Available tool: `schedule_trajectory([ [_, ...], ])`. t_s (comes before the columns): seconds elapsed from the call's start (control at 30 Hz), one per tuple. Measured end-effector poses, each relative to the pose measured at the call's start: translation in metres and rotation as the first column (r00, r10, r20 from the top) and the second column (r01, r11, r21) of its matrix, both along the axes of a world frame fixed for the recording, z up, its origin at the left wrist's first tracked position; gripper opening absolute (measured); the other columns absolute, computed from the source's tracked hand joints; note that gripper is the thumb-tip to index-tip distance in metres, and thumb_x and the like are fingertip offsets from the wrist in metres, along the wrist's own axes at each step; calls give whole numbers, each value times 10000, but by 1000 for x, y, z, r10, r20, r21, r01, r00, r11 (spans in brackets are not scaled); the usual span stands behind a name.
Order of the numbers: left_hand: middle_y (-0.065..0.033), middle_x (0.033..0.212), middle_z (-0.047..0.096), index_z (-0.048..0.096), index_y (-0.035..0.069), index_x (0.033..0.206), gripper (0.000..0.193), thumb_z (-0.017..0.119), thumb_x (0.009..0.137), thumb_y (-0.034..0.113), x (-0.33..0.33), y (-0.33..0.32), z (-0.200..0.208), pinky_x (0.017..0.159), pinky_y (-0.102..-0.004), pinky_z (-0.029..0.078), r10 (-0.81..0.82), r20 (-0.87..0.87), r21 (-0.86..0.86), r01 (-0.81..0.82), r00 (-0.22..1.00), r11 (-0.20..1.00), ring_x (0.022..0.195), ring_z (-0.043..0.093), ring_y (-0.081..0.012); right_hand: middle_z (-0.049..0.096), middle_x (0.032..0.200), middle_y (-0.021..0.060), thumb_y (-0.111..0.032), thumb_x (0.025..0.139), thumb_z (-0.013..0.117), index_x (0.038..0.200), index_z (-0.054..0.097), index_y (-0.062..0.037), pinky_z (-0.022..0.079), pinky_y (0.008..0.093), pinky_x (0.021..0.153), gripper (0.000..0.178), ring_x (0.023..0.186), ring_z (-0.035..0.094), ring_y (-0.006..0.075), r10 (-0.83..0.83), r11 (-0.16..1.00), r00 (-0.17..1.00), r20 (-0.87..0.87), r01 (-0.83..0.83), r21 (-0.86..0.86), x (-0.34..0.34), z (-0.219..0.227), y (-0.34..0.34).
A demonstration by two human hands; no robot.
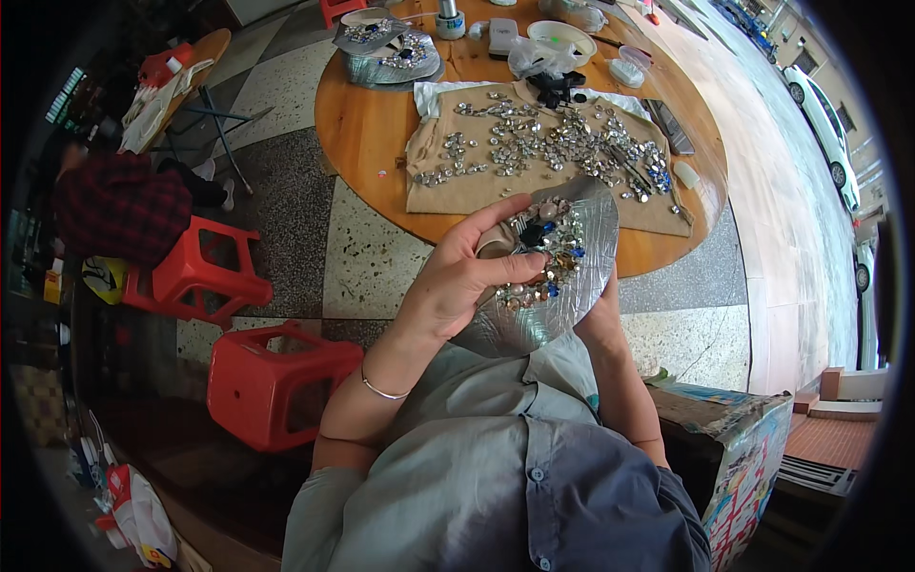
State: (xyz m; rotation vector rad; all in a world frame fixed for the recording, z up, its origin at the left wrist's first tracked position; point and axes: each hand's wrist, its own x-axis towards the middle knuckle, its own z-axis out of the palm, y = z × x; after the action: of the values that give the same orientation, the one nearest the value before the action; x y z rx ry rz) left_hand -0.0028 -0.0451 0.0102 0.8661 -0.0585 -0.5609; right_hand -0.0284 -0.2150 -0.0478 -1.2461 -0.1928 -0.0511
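Observation:
A bendable silver foil sheet (593,229) is held up in front of my body, tilted. Clear, pink and blue rhinestones (562,250) cluster on it around a large dark stone. My left hand (457,276) grips its left side, the thumb lying on the stones and the fingers round the upper edge. At the lower right edge is my right hand (600,310), holding the sheet from behind; its fingers are hidden. Just beyond, a tan cloth (434,195) bears many loose rhinestones (515,138), some blue at the right.
The round wooden table (367,143) also carries a stack of similar silver pieces (391,67), a black bundle (555,89), a phone-like dark slab (669,127) and a white bowl (562,38). Red stools (257,391) stand at the left, near a person in a plaid shirt (133,205). A box (729,419) is at my right.

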Motion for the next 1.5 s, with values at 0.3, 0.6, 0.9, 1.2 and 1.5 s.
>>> schedule_trajectory([
  [0.3, -81, 1076, 584, 475, 8, 1220, 500, 622, 748, -71, -3, 2, -3, 796, -249, 483, 22, 139, -15, -20, 990, 1000, 859, 592, -116, 539, 1144, 138, -73, 835, 560, 1258, 396, -9, 493, 336, 825, 458, 982, 576, 204, 61, 989, 995, -79, -50, 139, 4, -19, -11],
  [0.6, -92, 1069, 600, 487, 1, 1209, 485, 613, 746, -70, -1, 5, -7, 809, -249, 480, -36, 6, -89, 37, 999, 995, 896, 601, -128, 541, 1153, 116, -57, 835, 559, 1245, 422, -9, 480, 321, 843, 435, 999, 562, 185, 62, 945, 968, -244, 22, 328, 3, -8, 3],
  [0.9, -99, 1075, 599, 486, 4, 1214, 496, 617, 742, -71, -3, 2, -9, 814, -252, 483, -48, -16, -99, 46, 999, 994, 913, 601, -131, 536, 1155, 114, -77, 826, 588, 1244, 419, -11, 478, 321, 846, 457, 997, 558, 183, 91, 937, 952, -293, 18, 349, 1, -1, 2],
  [1.2, -95, 1103, 582, 493, 2, 1207, 481, 616, 747, -69, -4, -2, -10, 825, -252, 481, -63, -23, -51, 62, 998, 997, 908, 600, -132, 569, 1081, 65, -68, 805, 612, 1177, 476, -4, 460, 290, 819, 401, 962, 542, 131, -36, 985, 983, -181, 5, -171, -8, 5, 2],
  [1.5, -91, 1108, 576, 495, 1, 1206, 510, 642, 724, -77, -7, -4, -12, 825, -249, 475, -62, 19, -68, 63, 998, 996, 926, 586, -126, 537, 1145, 71, -121, 854, 558, 1259, 421, -16, 445, 292, 862, 440, 1005, 537, 152, 87, 993, 964, -252, -103, -51, -7, -3, -9],
])
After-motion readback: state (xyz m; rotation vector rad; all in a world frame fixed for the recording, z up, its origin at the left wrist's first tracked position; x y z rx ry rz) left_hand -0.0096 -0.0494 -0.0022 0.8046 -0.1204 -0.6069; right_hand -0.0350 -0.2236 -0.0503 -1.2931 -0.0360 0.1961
